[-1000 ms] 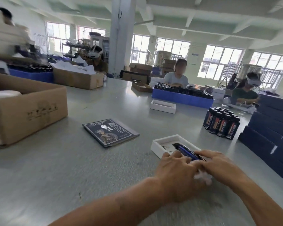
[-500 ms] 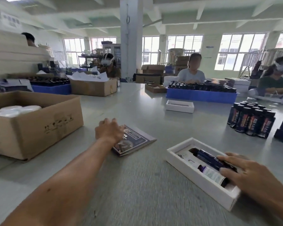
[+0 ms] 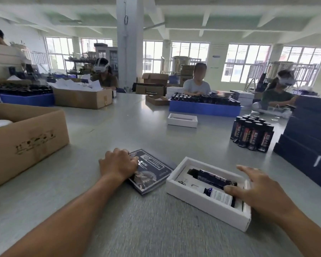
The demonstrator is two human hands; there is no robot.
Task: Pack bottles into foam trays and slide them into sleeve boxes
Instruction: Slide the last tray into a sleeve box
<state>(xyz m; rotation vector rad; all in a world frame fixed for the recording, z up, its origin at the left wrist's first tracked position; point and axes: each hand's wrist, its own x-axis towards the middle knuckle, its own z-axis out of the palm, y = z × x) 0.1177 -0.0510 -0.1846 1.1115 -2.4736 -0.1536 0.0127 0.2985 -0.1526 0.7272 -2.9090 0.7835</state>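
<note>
On the table before us, our right hand (image 3: 258, 190), fingers spread, presses the bottles (image 3: 214, 184) in the light, crushable tray (image 3: 202, 203), best held by its long sides, while our left (image 3: 119, 165) curls onto the booklet (image 3: 152, 175).

Matt white foam tray (image 3: 198, 196), glossy dark bottles (image 3: 213, 178), brown cardboard box (image 3: 32, 138).

white foam tray (image 3: 196, 197) w/ 2 dark bottles (image 3: 210, 176) lying flat.

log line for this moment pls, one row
left hand on dark booklet | right hand fingers on bottles in foam tray | sleeve not started
</note>
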